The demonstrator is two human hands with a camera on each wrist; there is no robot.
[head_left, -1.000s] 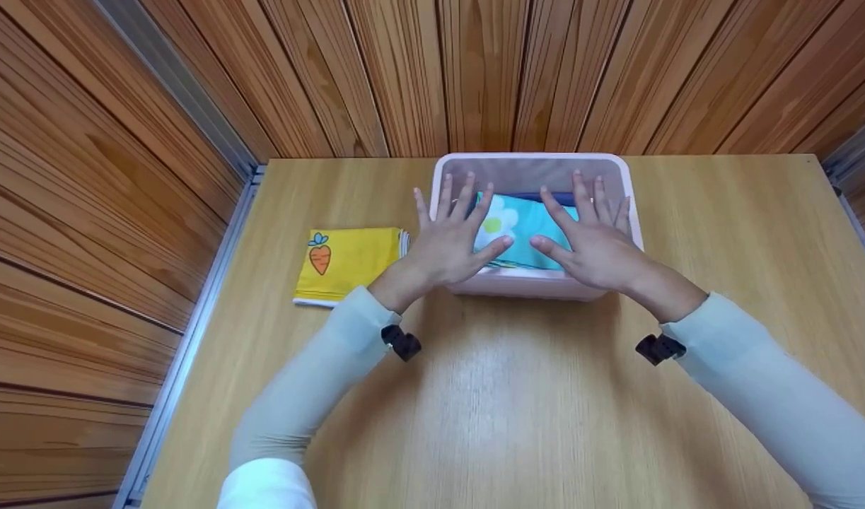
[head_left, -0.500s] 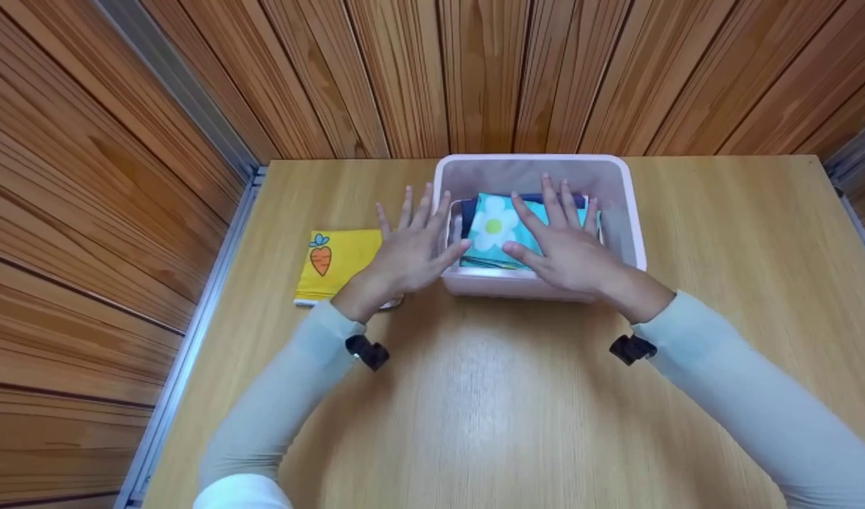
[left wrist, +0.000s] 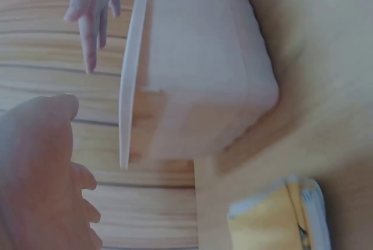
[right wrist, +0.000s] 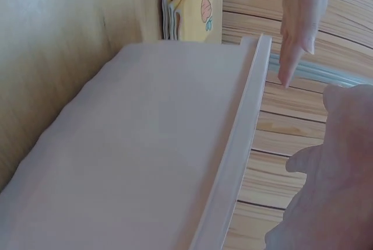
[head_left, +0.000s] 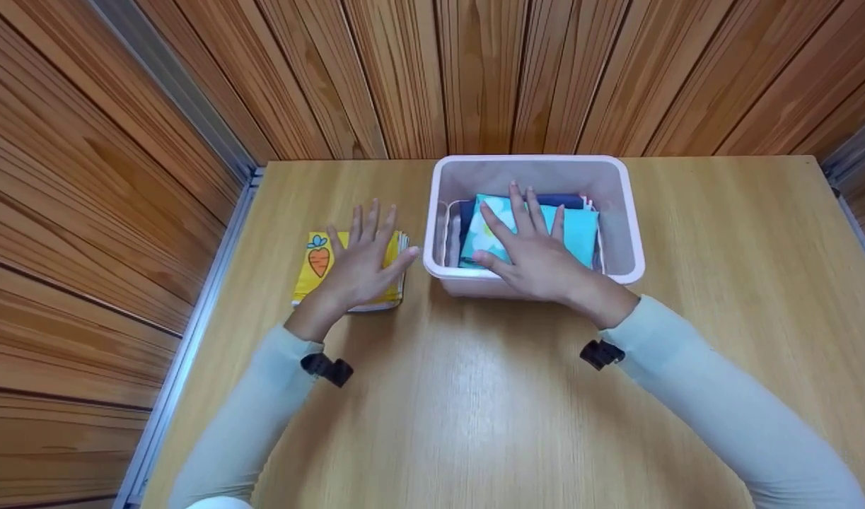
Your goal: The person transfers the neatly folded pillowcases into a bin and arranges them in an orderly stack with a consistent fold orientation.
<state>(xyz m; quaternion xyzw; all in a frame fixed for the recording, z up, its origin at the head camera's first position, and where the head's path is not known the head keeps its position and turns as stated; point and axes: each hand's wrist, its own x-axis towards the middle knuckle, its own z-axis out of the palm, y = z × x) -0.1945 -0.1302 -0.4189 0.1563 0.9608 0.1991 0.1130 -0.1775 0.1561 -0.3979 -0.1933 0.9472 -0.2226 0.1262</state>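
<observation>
Yellow carrot-print cloth (head_left: 347, 265): folded, flat on the bench (head_left: 474, 396), just left of the pink bin (head_left: 634, 233). Judged soft, light and limp; best lifted by the stacked fold edges so the layers hold together. Left hand (head_left: 358, 272) lies on it, fingers spread flat. Turquoise flower cloth (head_left: 577, 230): folded inside the bin atop darker fabric. Right hand (head_left: 535, 258) presses on it, fingers spread.

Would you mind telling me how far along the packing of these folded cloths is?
Done: folded cloths, the turquoise flower cloth on top, lie in the pink bin. In hand: right hand rests on them; left hand lies on the yellow carrot cloth. Left: that cloth, on the table.
</observation>
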